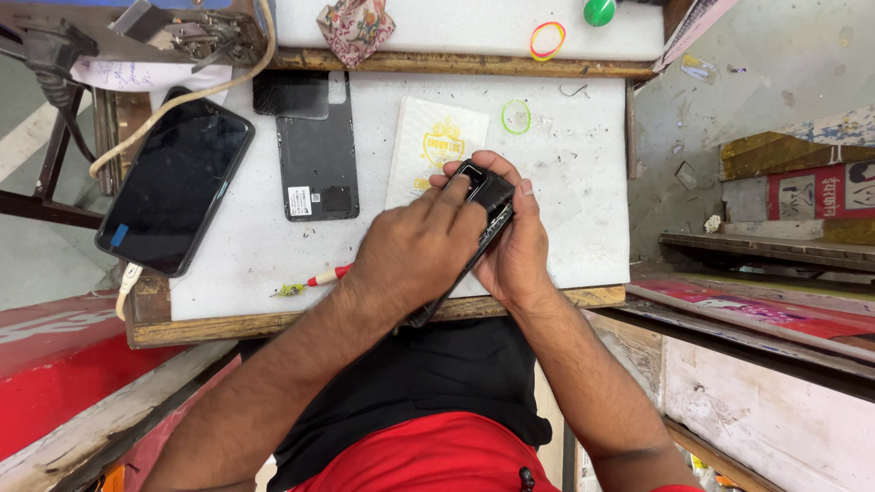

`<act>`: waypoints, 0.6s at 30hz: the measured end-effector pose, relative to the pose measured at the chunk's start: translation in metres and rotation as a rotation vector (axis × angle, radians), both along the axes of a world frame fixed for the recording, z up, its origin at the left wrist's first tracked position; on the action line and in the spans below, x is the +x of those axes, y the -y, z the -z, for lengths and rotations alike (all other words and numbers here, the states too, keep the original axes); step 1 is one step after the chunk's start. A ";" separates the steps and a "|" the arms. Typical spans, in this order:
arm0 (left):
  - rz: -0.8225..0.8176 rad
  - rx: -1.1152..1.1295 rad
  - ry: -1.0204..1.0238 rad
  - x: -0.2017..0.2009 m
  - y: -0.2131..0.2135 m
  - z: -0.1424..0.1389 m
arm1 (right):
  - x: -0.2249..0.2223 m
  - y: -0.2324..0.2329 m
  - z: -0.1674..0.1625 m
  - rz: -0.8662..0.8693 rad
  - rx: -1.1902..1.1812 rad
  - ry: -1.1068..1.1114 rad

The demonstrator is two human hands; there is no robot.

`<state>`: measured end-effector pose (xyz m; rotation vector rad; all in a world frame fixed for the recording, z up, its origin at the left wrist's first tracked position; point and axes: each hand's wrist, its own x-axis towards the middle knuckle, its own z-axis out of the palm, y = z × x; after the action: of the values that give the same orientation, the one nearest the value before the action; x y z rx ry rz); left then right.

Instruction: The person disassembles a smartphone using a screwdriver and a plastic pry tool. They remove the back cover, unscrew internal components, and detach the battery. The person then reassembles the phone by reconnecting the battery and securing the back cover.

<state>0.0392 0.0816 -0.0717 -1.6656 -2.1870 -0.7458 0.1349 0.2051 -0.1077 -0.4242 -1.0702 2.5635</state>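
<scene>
Black and slim, the opened smartphone body (483,214) sits clasped in both our hands above the white foam-topped desk (583,182), left hand (415,246) over it, right hand (515,251) beneath. We should keep it steady, pressing gently along its edge.

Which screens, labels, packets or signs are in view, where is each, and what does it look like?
Phone: far left, dark blank screen, blue sticker.
Back cover: centre mat, grey, with white label.
Paper packet: behind the hands, cream with yellow print.
Signboard: right, red with white figures.
</scene>
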 end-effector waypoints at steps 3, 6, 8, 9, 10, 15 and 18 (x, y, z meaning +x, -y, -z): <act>0.019 0.038 0.116 0.006 0.003 -0.013 | 0.000 -0.004 -0.002 0.035 -0.038 0.033; 0.029 0.063 0.325 0.002 0.013 -0.022 | -0.001 -0.009 0.001 0.044 -0.091 0.044; -0.036 0.100 0.380 -0.004 0.014 -0.024 | 0.002 -0.010 0.006 0.042 -0.111 0.029; -0.073 0.117 0.408 -0.005 0.015 -0.024 | 0.003 -0.011 0.008 0.036 -0.109 0.009; -0.071 0.133 0.430 -0.007 0.014 -0.024 | 0.004 -0.011 0.011 0.028 -0.107 -0.013; -0.130 0.108 0.478 -0.004 0.001 -0.023 | 0.004 -0.010 0.012 -0.033 0.005 -0.053; -0.166 0.083 0.484 0.001 -0.007 -0.023 | 0.001 -0.009 0.004 -0.062 0.063 -0.070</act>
<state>0.0405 0.0883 -0.0483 -1.3436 -2.5246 -1.2782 0.1357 0.2139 -0.1114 -0.2870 -1.1526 2.5698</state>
